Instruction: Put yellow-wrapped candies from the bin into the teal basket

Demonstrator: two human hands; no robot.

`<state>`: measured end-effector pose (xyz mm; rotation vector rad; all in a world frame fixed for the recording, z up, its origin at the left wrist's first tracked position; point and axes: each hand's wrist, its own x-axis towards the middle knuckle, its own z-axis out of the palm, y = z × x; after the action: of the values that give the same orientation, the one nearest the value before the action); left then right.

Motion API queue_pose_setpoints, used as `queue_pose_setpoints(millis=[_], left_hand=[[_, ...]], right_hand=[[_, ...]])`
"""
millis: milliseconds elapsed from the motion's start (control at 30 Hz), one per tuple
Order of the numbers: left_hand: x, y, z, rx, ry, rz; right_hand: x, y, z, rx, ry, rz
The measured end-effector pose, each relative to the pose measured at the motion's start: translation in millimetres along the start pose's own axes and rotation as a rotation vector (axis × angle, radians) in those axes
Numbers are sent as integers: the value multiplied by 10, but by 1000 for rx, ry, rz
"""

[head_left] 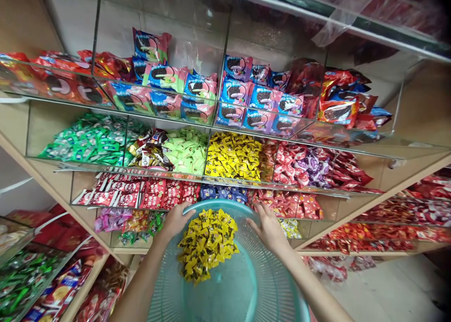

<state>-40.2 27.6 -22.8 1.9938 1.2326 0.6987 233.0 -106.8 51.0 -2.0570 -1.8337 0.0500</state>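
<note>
A round teal plastic basket point(246, 275) with slotted walls is tilted below the shelves, its inside facing me. Many small yellow-wrapped candies point(207, 244) lie heaped against its far left side. My left hand point(176, 222) is closed on the rim at the left, thumb over the edge. On the right side of the same rim, my right hand point(268, 226) grips with thumb inside and fingers over the edge. Beyond the basket, a shelf compartment holds more yellow-wrapped candies point(233, 157).
Clear dividers and front panels split the shelves. Blue cookie packs point(234, 89) stand on the upper shelf. Green-wrapped candies point(95, 139) fill a compartment at left, pale green candies point(186, 150) sit centrally. Red packets point(169, 193) lie lower. Another shelf unit with red packets point(398, 209) is at right.
</note>
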Motion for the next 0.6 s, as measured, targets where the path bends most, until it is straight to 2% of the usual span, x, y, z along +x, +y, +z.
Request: queue_pose_setpoints(millis=[100,333,467,600], left_hand=[[-20,51,-3,75,9,-16],[-190,201,25,154,33,-105],[-332,370,61,179,76,-148],[-424,620,134,217,77,-184]], right_hand=[[-95,116,138,45,-104,123],[-232,134,206,56,-107,162],[-307,219,132,39,-110,195],[-327,334,-68,-10,-179,254]])
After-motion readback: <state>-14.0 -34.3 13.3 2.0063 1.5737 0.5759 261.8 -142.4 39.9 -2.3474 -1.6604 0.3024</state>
